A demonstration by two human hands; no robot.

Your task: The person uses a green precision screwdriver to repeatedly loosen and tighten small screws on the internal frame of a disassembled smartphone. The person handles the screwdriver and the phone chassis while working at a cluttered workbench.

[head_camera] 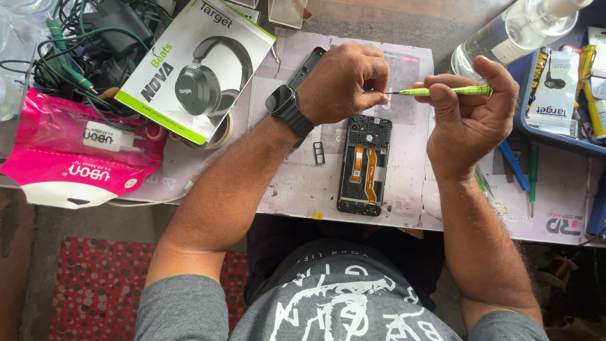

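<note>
Green and slim, the precision screwdriver [445, 91] lies level between the two hands, above the workbench mat [404, 189]. The right hand [470, 113] grips its handle between thumb and fingers, while the left hand [344, 82] pinches at the thin metal tip with thumb and forefinger (whether something tiny sits at that tip cannot be told). A dark smartwatch [284, 104] wraps the left wrist.

Just below the hands, near the person, an opened smartphone [364, 164] lies flat on the mat, back cover off, between the two forearms. Its black frame shows an orange flex ribbon running lengthwise, a camera module at the far end and small connectors at the near end. A small black SIM tray [319, 153] rests just left of it, and part of a dark back cover [304, 69] shows beyond the left hand.

Far left lies a white and green headphone box [189, 66], rectangular, picturing grey over-ear headphones. Left of it sits a pink and white pouch package [72, 158], under a tangle of green cables [82, 50]. At far right, a blue tray [555, 136] holds a white packet [558, 91] printed with earphones, beside a clear bottle [511, 35].
</note>
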